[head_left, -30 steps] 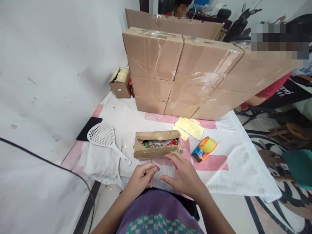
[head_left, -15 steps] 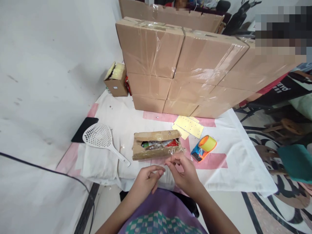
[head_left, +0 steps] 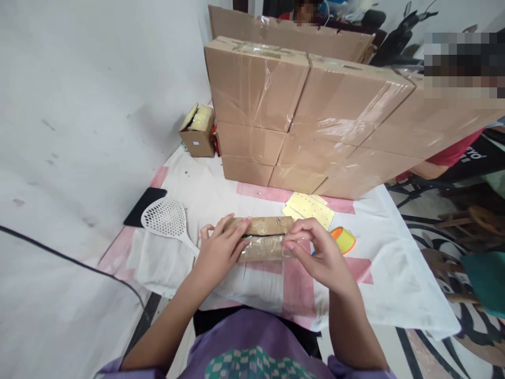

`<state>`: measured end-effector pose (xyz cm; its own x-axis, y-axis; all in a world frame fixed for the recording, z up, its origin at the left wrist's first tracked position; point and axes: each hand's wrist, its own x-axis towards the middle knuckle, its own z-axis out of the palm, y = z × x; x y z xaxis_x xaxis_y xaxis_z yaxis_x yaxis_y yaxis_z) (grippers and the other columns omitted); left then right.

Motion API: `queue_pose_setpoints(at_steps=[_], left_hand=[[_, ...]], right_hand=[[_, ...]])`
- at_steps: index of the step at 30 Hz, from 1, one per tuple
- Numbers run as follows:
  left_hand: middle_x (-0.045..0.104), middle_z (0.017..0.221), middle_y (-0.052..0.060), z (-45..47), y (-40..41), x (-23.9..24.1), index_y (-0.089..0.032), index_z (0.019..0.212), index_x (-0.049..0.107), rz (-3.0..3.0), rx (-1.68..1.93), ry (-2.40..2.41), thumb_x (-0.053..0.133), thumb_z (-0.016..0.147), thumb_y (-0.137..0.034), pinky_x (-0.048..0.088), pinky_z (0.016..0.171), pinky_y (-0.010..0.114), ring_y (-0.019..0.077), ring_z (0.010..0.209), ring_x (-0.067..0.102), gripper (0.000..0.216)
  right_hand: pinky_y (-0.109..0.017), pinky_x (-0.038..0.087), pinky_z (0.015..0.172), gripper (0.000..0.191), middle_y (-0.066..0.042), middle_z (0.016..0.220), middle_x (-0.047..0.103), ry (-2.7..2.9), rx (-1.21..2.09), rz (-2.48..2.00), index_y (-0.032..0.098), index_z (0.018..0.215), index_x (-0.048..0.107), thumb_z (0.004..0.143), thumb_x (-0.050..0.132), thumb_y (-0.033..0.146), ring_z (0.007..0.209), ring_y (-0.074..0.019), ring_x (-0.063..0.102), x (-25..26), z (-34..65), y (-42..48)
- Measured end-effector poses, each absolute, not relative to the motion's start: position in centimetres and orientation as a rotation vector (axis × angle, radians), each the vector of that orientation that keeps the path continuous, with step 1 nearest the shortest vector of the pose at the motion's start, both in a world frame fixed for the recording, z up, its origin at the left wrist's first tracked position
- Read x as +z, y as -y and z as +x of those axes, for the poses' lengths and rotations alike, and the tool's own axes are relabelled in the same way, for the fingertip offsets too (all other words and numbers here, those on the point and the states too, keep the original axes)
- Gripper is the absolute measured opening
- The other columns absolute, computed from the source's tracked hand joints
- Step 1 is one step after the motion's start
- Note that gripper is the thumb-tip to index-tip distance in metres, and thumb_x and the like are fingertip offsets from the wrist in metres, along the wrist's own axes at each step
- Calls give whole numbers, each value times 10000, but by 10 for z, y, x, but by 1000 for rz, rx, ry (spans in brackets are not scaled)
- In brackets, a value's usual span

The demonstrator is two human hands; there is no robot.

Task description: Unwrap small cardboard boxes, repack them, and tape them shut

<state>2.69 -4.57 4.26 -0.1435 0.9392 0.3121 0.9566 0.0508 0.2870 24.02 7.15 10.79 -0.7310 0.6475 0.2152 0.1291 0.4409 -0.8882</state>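
Note:
A small brown cardboard box, wrapped in clear tape, lies on the white and pink cloth in front of me. Its flap is pressed nearly closed, leaving a dark slit. My left hand grips the box's left end, fingers curled over the top. At the right end my right hand holds the box, fingers bent over its upper edge. An orange and yellow tape dispenser peeks out just right of my right hand.
A white slotted skimmer and a black flat object lie to the left. Yellow label sheets lie behind the box. Stacked taped cartons wall off the back. A small open box stands by the wall. Another person sits at right.
Both hands moved forward from near my body and took hold of the small box. Its flap, open before with colourful packets showing, is now pressed down.

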Motion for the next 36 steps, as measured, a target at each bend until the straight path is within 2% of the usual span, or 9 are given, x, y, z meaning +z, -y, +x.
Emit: queue_pose_setpoints(at_steps=[4, 10, 15, 22, 26, 29, 31, 34, 36], left_hand=[[646, 1360, 87, 28, 36, 27, -244, 1426, 490, -2080, -568, 2339, 422, 1034, -279, 270, 1030, 483, 261, 1412, 430, 399], [636, 1367, 125, 34, 42, 22, -206, 1490, 416, -2038, -536, 2376, 376, 1043, -287, 262, 1072, 472, 248, 1427, 420, 456], [636, 1369, 115, 33, 45, 19, -204, 1508, 377, -2063, -549, 2384, 355, 1053, -304, 245, 1070, 473, 236, 1450, 385, 467], [598, 1416, 110, 34, 44, 16, -204, 1519, 348, -2019, -501, 2423, 319, 1062, -305, 254, 1035, 455, 230, 1458, 371, 469], [578, 1437, 119, 35, 43, 16, -210, 1516, 362, -1997, -470, 2445, 300, 1063, -317, 258, 1040, 448, 232, 1452, 380, 470], [564, 1450, 126, 35, 42, 17, -208, 1518, 362, -2007, -454, 2465, 295, 1062, -323, 263, 1045, 455, 237, 1457, 371, 475], [546, 1466, 134, 35, 42, 17, -210, 1520, 361, -1992, -450, 2476, 298, 1059, -327, 266, 1050, 457, 240, 1452, 379, 480], [544, 1467, 137, 35, 42, 16, -217, 1529, 353, -1969, -451, 2471, 305, 1056, -326, 265, 1059, 453, 241, 1441, 396, 487], [555, 1456, 137, 36, 43, 14, -209, 1536, 340, -1979, -450, 2459, 307, 1056, -320, 257, 1061, 455, 240, 1444, 391, 493]], right_hand=[[-332, 470, 854, 203, 21, 831, 714, 2344, 1184, -645, 259, 1047, 500, 907, 634, 199, 849, -179, 660, 103, 220, -88], [-331, 461, 808, 201, 10, 865, 706, 2568, 1197, -619, 247, 1067, 517, 896, 612, 201, 886, -203, 632, 80, 192, -109], [-353, 461, 836, 223, -60, 993, 614, 2754, 898, -650, 225, 1097, 559, 892, 578, 140, 1027, -240, 566, 64, 184, -114], [-364, 477, 845, 158, -58, 978, 603, 2454, 910, -582, 227, 1096, 556, 951, 531, 169, 947, -218, 587, 75, 202, -119], [-357, 505, 769, 74, -37, 914, 621, 2115, 1093, -493, 252, 1024, 561, 957, 569, 223, 862, -197, 610, 101, 230, -110], [-341, 521, 748, 180, -24, 933, 641, 2077, 1387, -381, 268, 1112, 539, 944, 598, 237, 859, -185, 647, 113, 238, -102], [-345, 512, 804, 215, -14, 963, 659, 2227, 1471, -338, 272, 1143, 532, 943, 591, 220, 898, -182, 657, 111, 230, -101], [-398, 458, 912, 241, -18, 994, 677, 2581, 1239, -359, 269, 1156, 548, 936, 573, 172, 995, -216, 610, 95, 207, -106], [-417, 438, 907, 243, -39, 971, 670, 2765, 1003, -401, 254, 1153, 566, 931, 562, 154, 1010, -248, 568, 81, 193, -110]])
